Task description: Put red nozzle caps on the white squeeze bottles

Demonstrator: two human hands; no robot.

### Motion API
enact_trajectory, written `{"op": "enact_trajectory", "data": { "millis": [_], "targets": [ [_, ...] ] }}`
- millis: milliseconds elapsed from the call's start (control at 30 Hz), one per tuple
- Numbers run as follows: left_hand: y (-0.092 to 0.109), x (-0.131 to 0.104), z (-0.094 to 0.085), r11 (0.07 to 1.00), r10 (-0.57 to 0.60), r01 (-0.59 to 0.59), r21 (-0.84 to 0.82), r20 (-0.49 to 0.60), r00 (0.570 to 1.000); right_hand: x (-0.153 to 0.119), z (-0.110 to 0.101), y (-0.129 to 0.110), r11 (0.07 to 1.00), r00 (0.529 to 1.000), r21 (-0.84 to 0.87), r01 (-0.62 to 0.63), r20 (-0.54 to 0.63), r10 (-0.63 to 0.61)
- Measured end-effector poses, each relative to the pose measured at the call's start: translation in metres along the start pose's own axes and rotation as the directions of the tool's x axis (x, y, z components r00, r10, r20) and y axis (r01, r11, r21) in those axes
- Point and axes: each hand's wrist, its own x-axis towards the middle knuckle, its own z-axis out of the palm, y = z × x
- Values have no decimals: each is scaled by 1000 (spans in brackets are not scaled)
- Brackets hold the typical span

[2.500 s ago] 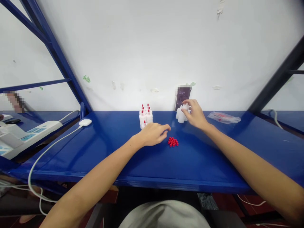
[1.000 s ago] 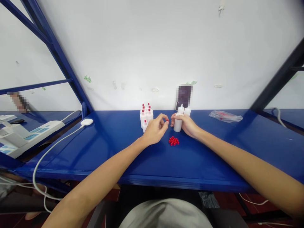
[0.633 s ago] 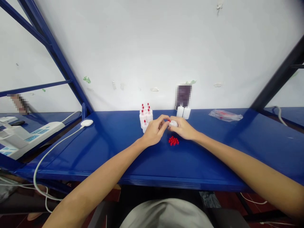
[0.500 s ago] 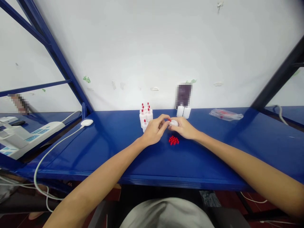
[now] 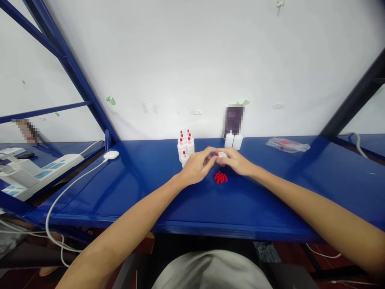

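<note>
My right hand (image 5: 237, 161) is closed around a small white squeeze bottle (image 5: 221, 154), which lies tilted with its tip toward the left. At that tip, the thumb and fingers of my left hand (image 5: 198, 165) pinch a red cap (image 5: 216, 154). Fingers hide most of the bottle. Just below my hands a little pile of loose red caps (image 5: 221, 177) lies on the blue table. To the left of my left hand stand several white bottles with red caps (image 5: 185, 146). Behind my right hand are two white bottles (image 5: 233, 141) without red caps.
A clear plastic bag (image 5: 288, 145) with something red inside lies at the right on the blue table (image 5: 135, 192). At the left are a white round device with a cable (image 5: 111, 155) and a power strip (image 5: 49, 170). A dark blurred panel (image 5: 234, 119) leans against the wall.
Both hands stay together at the bottle, with the fingers slightly shifted around the red cap. The whole view has moved a few pixels; the other things rest where they were.
</note>
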Motion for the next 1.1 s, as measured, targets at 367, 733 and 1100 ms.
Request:
{"op": "enact_trajectory", "data": {
  "millis": [367, 733, 1100],
  "targets": [
    [-1, -2, 0, 1000, 15, -17, 22, 59, 998, 2, 3, 4, 997, 1000, -75, 2, -6, -3],
    [-1, 5, -28, 936, 177, -140, 322, -89, 980, 2, 4, 4, 999, 997, -29, -33, -67, 31],
    [-27, 3, -97, 776, 82, -22, 631, -66, 994, -2, 6, 14, 981, 950, 191, 20, -309, 40]
  ]
}}
